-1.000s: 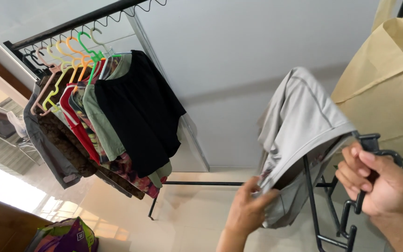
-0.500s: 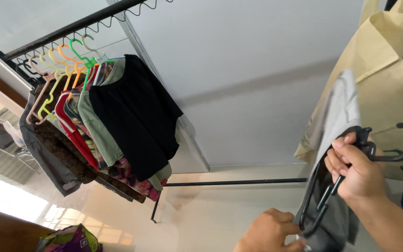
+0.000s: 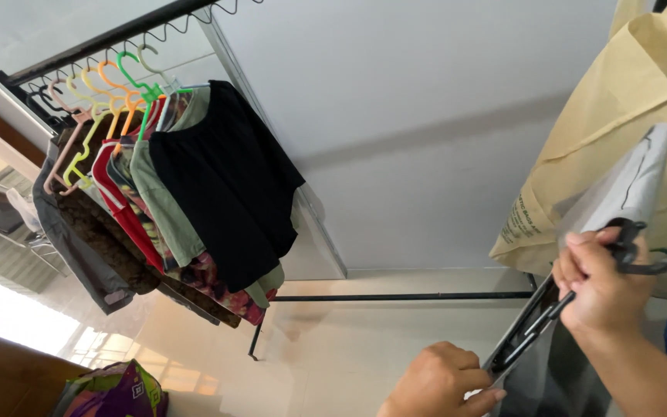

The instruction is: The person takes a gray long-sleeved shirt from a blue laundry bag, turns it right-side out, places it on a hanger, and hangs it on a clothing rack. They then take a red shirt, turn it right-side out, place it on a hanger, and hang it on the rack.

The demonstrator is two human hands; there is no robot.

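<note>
Hands (image 3: 607,289) gripping black hanger (image 3: 534,324), grey garment (image 3: 631,189)

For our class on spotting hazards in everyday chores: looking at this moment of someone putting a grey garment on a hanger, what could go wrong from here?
1. The grey garment sits bunched at the top of the black hanger, so it might slide off.
2. The right hand grips near the hook while the left hand pinches the lower end; a hard tug could twist the hanger.
</note>
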